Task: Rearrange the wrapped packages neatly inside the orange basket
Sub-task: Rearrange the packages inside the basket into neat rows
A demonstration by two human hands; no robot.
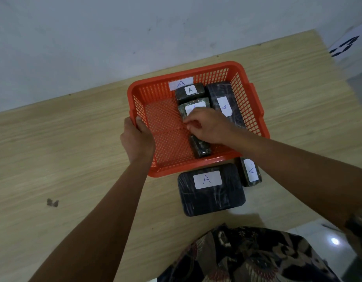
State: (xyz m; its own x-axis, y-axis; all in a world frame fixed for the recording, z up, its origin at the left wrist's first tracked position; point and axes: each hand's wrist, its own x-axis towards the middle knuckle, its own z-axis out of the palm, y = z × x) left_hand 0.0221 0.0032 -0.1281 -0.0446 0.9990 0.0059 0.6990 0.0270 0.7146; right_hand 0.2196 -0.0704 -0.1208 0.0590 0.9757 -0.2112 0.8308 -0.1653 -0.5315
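The orange basket (198,70) sits on a wooden table, with an "A" label on its far wall. Inside lie a small dark package (189,92) at the back, a second small one (193,107) just in front of it, a long package (224,104) along the right wall, and another small package (200,148) near the front. My left hand (137,137) grips the basket's left rim. My right hand (206,127) is inside the basket, over the front package and touching the second one; its fingers are curled, and whether they hold anything is hidden.
Outside the basket, a large dark package (211,190) labelled "A" lies on the wooden table (74,149) by the front rim, with a smaller package (250,171) to its right. A wall runs behind the table. A white box (347,47) stands at the far right.
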